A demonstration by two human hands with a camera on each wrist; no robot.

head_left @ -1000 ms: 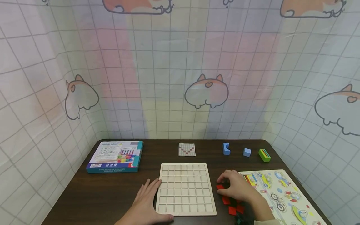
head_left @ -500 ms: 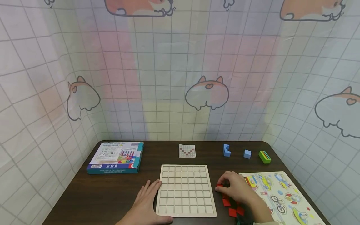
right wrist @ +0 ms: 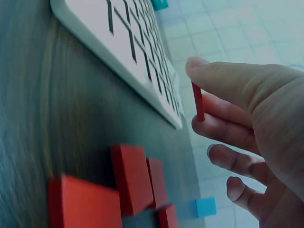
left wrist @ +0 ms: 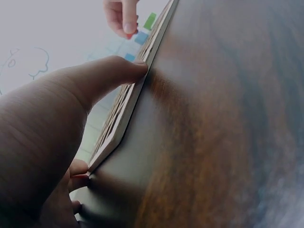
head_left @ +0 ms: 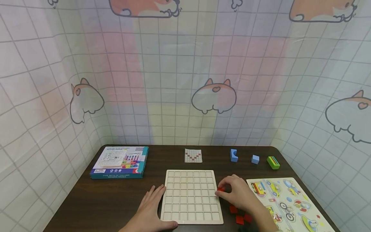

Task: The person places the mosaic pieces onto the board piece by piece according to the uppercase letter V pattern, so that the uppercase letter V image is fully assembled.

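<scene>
A pale wooden board [head_left: 190, 199] with a grid of square recesses lies on the dark table. My left hand [head_left: 148, 211] rests spread at its near-left corner, fingers along the left edge and thumb against the front edge [left wrist: 137, 71]. Over by the board's right edge, my right hand [head_left: 236, 193] pinches a thin red square tile [right wrist: 198, 102] between thumb and fingertip, with the other fingers loosely bent. The tile is held above the table, edge-on in the right wrist view. Several more red tiles [head_left: 239, 220] lie under and near the right forearm, which partly hides them.
A small patterned grid card [head_left: 193, 156] lies behind the board. A boxed set [head_left: 118, 162] is at the back left. Blue blocks [head_left: 255, 159] and a green block [head_left: 273, 163] stand at the back right. A picture puzzle board [head_left: 290, 206] lies right of the right arm.
My right hand has picked a red tile off the group and carried it left to the board's right edge. My left hand has stayed at the board.
</scene>
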